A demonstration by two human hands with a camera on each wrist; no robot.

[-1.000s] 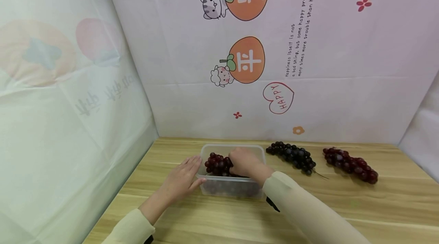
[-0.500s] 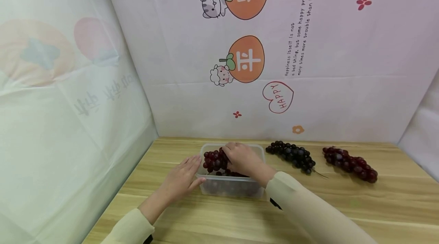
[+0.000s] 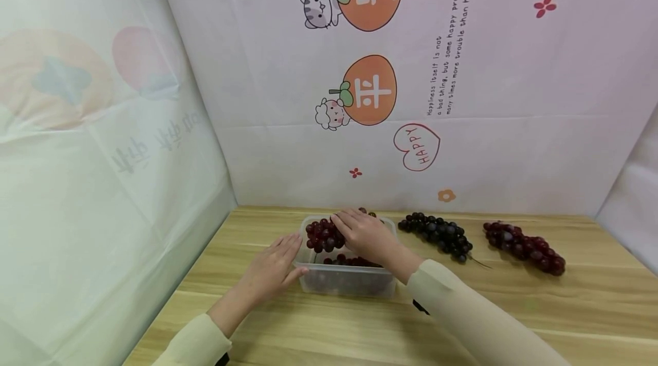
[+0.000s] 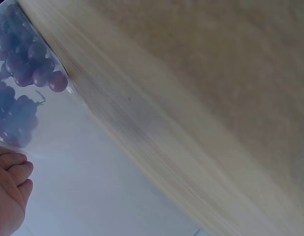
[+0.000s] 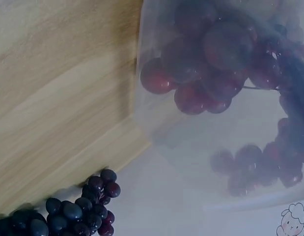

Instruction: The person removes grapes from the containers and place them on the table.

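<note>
At the mouth of the plastic container, the right hand grips a red grape bunch — the left hand touches the side, fingers extended. Moving that bunch seems the step; next calls for clearing the rim.

A printed white cloth hangs behind a wooden table.

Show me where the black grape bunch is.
In the head view, the black grape bunch lies right of centre on the wooden table, between the translucent plastic box and a dark-red grape bunch.
</note>
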